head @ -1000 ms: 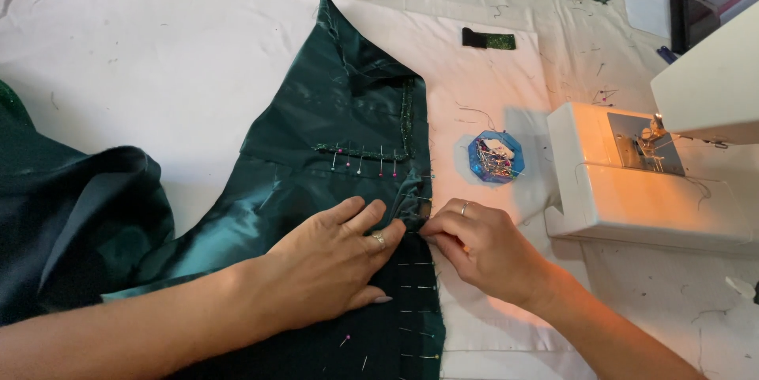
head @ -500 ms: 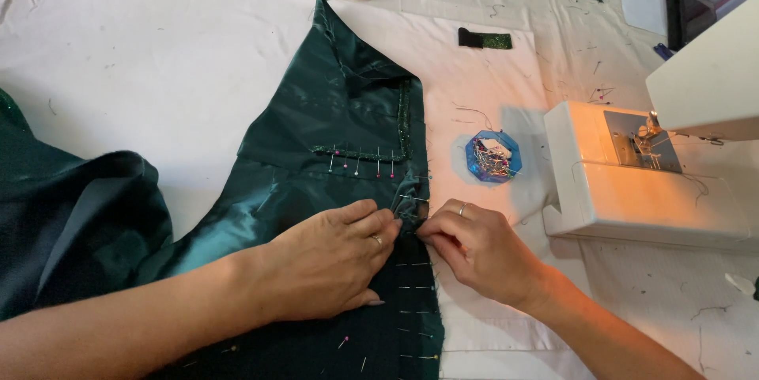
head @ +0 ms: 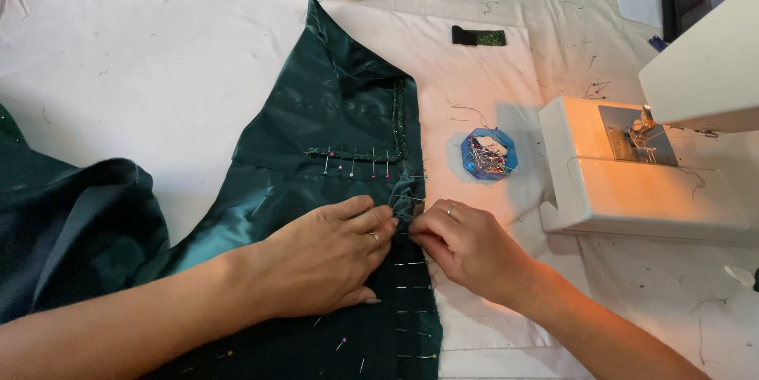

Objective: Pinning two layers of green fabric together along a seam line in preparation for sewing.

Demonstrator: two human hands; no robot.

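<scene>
1. Our left hand [head: 328, 257] lies flat, fingers together, pressing the green fabric [head: 316, 143] onto the white surface [head: 158, 56].
2. Our right hand [head: 466, 245] fingers pinch its pinned edge.
3. We judge a pin could prick us if the slippery cloth slides.

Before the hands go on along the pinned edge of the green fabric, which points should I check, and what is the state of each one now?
1. Left hand lies flat on the green satin fabric, pressing it down: ok.
2. Right hand pinches the fabric edge where the two hands meet: ok.
3. Whether the right hand's fingertips hold a pin: cannot tell.
4. Pins sit in a row along the edge below the hands: ok.
5. Blue pin box is open, beside the fabric, near the right hand: ok.
6. Sewing machine stands apart from the fabric, nothing under its needle: ok.
</scene>
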